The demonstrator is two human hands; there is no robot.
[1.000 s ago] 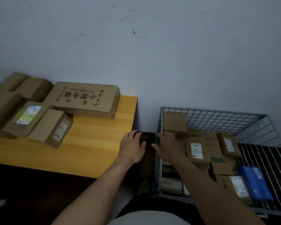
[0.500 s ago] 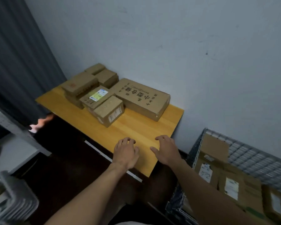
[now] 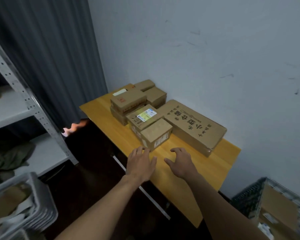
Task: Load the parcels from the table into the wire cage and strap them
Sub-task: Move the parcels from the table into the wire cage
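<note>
Parcels sit clustered on the far half of the yellow wooden counter, against the wall. All plain brown cardboard.

Nearest: small cube-ish box, narrow label on its right side face. Left hand is over the counter's near edge, palm down, fingers spread and loose, fingertips at the box's near bottom corner; can't tell if they touch it. Not gripping anything. Right hand hovers over bare counter just right of that box, fingers curled in a half-claw, thumb out toward the left hand, empty. Both forearms bare, coming in from bottom of frame.

Behind the small box, touching it: labelled box with a white/yellow/blue sticker on top. Behind that: stacked box, red mark on top, resting on a lower box whose side shows below it. Furthest back, near the corner: two back boxes, side by side. To the right of the group: long flat box with printed characters on top, lying along the wall, its near end well past the small box.

Wire cage at bottom right, below counter level, partly cut off by frame; caged parcels already inside, one with a white label. Blurred.

Left side: grey curtain, metal shelf unit, white slatted crate at bottom left.
</note>
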